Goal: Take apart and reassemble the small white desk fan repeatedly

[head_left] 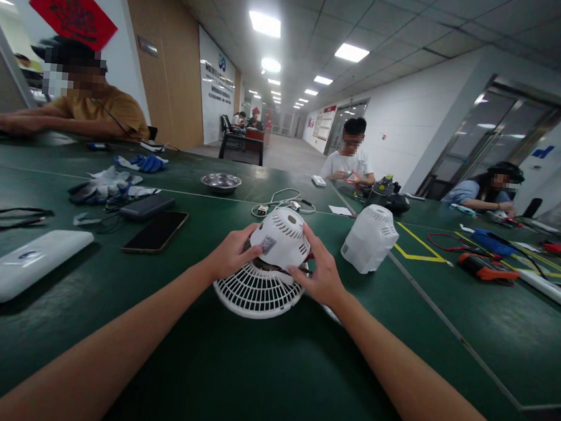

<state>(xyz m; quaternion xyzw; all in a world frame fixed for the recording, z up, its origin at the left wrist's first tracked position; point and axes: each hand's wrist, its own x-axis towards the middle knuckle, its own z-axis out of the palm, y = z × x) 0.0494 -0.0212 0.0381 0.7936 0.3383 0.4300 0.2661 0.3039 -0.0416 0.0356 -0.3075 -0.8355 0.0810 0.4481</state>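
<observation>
A white vented motor cover (281,237), part of a small fan, sits over the round white fan grille (258,294) on the green table. My left hand (238,249) grips the cover's left side, its thumb on the front near a small label. On the right side, my right hand (323,270) has its fingers around the cover and its thumb at the lower edge. Between cover and grille a dark gap shows; what lies inside is hidden. A second white vented plastic housing (370,238) stands to the right, apart from my hands.
A white cable (286,201) and a metal bowl (221,182) lie beyond the fan. To the left are a phone (155,232), a dark power bank (147,207), gloves (106,185) and a white device (27,264). An orange multimeter (486,269) lies right. Several people sit around the table.
</observation>
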